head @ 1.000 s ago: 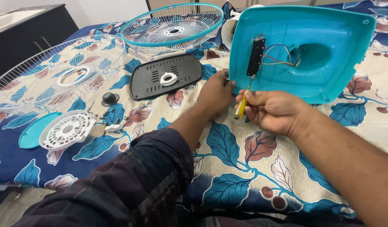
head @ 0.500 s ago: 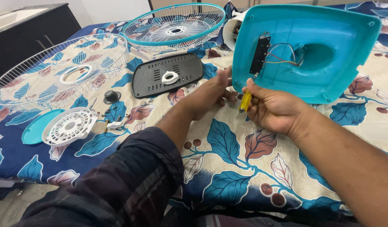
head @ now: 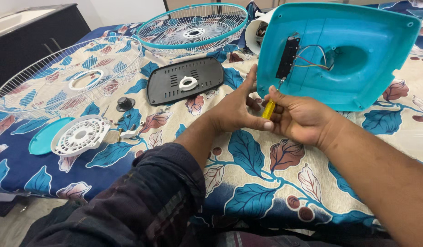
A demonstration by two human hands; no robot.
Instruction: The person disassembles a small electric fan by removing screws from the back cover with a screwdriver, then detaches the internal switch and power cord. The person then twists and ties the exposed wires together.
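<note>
My right hand grips a yellow-handled screwdriver whose tip points up at a black circuit strip with coloured wires inside the upturned teal fan base. My left hand has its fingers spread; the fingertips rest on the base's left rim and the thumb touches the screwdriver handle. The base leans tilted on a bed covered by a leaf-print sheet.
A black base plate lies left of the hands. A white wire grille and a teal-rimmed grille lie further back. A white vented disc, a teal cap, a black knob and small screws sit left. Black cabinet at far left.
Both hands have risen toward the teal base. The screwdriver tip now sits nearer the black strip, and my left fingers have opened against the base's rim.
</note>
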